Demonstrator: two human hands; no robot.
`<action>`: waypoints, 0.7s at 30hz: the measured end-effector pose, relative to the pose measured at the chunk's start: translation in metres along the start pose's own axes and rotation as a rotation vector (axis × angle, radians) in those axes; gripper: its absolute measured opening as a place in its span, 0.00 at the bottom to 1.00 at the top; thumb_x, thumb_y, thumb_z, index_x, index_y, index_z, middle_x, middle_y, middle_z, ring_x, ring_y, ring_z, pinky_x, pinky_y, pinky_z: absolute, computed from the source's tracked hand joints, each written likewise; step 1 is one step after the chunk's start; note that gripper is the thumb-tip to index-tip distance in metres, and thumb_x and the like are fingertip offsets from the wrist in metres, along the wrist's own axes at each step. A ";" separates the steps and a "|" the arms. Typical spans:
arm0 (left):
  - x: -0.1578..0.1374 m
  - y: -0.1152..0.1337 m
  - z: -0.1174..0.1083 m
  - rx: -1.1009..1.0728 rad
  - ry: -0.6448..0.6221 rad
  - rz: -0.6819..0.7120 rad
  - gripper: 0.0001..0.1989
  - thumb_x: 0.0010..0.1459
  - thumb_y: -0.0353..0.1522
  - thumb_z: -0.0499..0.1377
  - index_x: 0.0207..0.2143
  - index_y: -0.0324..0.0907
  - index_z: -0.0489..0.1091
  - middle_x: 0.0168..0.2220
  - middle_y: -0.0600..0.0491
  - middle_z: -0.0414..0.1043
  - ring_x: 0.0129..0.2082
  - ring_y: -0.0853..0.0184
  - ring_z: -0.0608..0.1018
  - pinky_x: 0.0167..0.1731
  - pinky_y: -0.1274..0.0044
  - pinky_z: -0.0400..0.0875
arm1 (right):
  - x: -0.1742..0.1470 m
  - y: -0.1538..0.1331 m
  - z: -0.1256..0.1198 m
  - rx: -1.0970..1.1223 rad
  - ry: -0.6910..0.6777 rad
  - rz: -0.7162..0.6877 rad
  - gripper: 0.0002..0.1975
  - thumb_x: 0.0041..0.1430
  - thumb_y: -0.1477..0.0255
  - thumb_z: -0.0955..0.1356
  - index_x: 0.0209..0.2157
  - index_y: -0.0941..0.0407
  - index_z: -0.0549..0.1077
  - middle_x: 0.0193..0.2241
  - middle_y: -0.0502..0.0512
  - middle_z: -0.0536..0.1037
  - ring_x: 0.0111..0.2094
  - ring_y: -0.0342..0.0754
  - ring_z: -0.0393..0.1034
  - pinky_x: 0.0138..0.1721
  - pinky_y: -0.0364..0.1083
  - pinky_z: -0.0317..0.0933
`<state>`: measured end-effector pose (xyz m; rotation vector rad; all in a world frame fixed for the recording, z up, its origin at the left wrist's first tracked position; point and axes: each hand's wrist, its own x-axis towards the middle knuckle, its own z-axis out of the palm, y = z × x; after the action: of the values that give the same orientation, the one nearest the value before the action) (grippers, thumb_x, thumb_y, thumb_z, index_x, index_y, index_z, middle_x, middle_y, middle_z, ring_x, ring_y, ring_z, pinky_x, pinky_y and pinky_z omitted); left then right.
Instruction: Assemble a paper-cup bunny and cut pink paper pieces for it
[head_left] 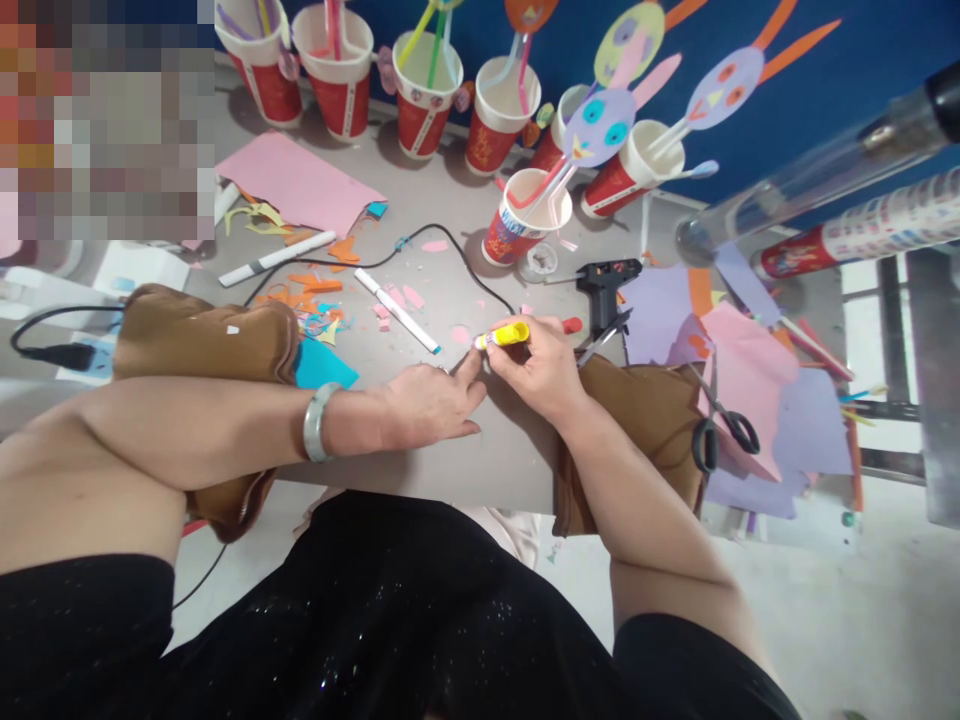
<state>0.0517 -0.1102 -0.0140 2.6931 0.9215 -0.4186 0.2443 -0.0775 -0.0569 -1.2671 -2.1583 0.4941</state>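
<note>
My right hand (pixel 544 370) is closed around a short yellow-and-white stick (pixel 502 336). The stick lies nearly level, yellow end to the right; I cannot tell whether it is a marker or a glue stick. My left hand (pixel 431 402), with a pale bangle (pixel 316 424) at the wrist, rests palm down on the grey table (pixel 480 480). Its thumb stands apart, and a fingertip reaches the stick's white end. Anything under those fingers is hidden. A white marker with a teal tip (pixel 397 312) lies just beyond. Close to my right hand are a black glue gun (pixel 606 290) and a red-ended item (pixel 571 325).
Several red-and-white paper cups (pixel 340 95) line the back, some holding straws and paper bunny faces (pixel 600 128). Scissors (pixel 721 425), pink paper (pixel 750 370) and purple paper (pixel 814 430) lie right. Brown cushions (pixel 206 335) flank the work spot. Paper scraps and a black cord (pixel 465 255) lie ahead.
</note>
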 end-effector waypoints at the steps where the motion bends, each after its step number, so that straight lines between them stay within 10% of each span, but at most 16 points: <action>1: 0.000 0.000 -0.001 0.000 -0.013 0.001 0.28 0.69 0.46 0.50 0.61 0.35 0.67 0.71 0.28 0.49 0.33 0.54 0.84 0.25 0.68 0.71 | 0.000 0.001 0.000 -0.009 -0.011 -0.010 0.03 0.62 0.68 0.68 0.36 0.52 0.72 0.30 0.50 0.80 0.32 0.50 0.73 0.48 0.54 0.63; 13: -0.002 -0.001 -0.003 -0.039 -0.021 0.001 0.31 0.69 0.48 0.50 0.63 0.35 0.65 0.71 0.24 0.45 0.36 0.55 0.84 0.28 0.69 0.74 | 0.002 0.005 0.006 -0.098 -0.048 -0.096 0.06 0.66 0.66 0.66 0.37 0.52 0.72 0.33 0.52 0.82 0.33 0.50 0.74 0.46 0.54 0.63; 21: -0.003 0.000 -0.010 -0.025 -0.077 -0.016 0.30 0.69 0.48 0.51 0.62 0.35 0.67 0.72 0.23 0.43 0.36 0.53 0.84 0.28 0.68 0.75 | 0.000 0.003 0.001 0.071 0.212 0.119 0.09 0.65 0.62 0.68 0.38 0.53 0.74 0.33 0.52 0.81 0.30 0.48 0.74 0.38 0.50 0.69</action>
<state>0.0513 -0.1085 -0.0035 2.6288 0.9207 -0.5072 0.2456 -0.0765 -0.0591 -1.3496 -1.8830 0.4579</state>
